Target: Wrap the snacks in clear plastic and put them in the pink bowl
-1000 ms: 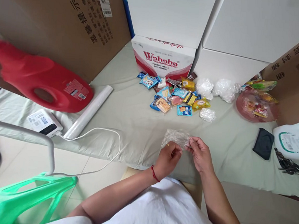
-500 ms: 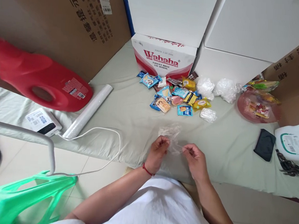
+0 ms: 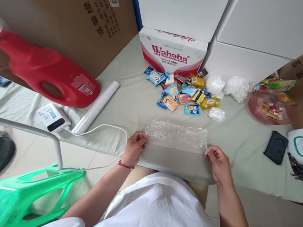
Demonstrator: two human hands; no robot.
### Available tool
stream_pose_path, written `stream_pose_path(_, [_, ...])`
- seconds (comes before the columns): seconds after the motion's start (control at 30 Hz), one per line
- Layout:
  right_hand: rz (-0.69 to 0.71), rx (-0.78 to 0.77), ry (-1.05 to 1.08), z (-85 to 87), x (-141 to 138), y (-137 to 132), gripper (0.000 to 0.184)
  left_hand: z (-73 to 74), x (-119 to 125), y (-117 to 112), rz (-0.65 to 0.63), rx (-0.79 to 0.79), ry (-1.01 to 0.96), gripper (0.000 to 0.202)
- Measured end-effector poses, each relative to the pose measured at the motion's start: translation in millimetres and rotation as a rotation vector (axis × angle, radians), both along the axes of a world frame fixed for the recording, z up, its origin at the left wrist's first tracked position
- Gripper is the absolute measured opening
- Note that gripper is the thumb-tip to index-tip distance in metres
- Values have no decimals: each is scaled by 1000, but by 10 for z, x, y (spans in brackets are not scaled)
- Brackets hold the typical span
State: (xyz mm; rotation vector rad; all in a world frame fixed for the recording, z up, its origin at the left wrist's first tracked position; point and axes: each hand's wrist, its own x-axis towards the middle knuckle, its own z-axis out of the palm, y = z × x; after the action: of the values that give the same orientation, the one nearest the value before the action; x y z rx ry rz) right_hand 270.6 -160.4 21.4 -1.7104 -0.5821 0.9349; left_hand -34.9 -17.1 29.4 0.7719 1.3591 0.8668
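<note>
Clear film (image 3: pixel 177 136): spread wide between my hands, over the green cloth (image 3: pixel 134 108), nearer me than the snack packets (image 3: pixel 188 91); whether it touched the cloth I could not tell.
Left grip (image 3: pixel 135 149): pinched the film's left edge.
Right grip (image 3: pixel 219 165): pinched its lower right corner.
Step in hand: opening the film out, in my judgement; creases remained.
Next move: called, I judged, for even tension, lest the film cling to itself.

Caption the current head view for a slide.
Left hand and right hand hold clear plastic film spread between them near packaged snacks.
</note>
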Motion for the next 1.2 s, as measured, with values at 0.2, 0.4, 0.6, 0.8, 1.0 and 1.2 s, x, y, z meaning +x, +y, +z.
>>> stream_pose_path(0.2, [72, -138, -384, 64, 88, -22, 32, 35, -76, -135, 171, 404, 437, 39])
stream_pose_path(0.4, [-19, -130, -544, 288, 141, 134, 34, 309, 188, -309, -198, 594, 253, 7])
stream_pose_path(0.6, [296, -136, -599, 216, -85, 225, 35, 284, 500, -428, -506, 315, 45, 8])
stream_pose_path(0.8, [482, 51, -869, 252, -493, -52, 30, 277, 861, -455, -601, -67, -161, 43])
stream_pose_path(1.0, [605, 56, -943, 177, -729, -232, 33, 207, 1122, -394, -575, -153, -124, 45])
stream_pose_path(1.2, [421, 108, -553, 338, -492, -249, 32, 110, 1138, -414, -557, -26, -113, 36])
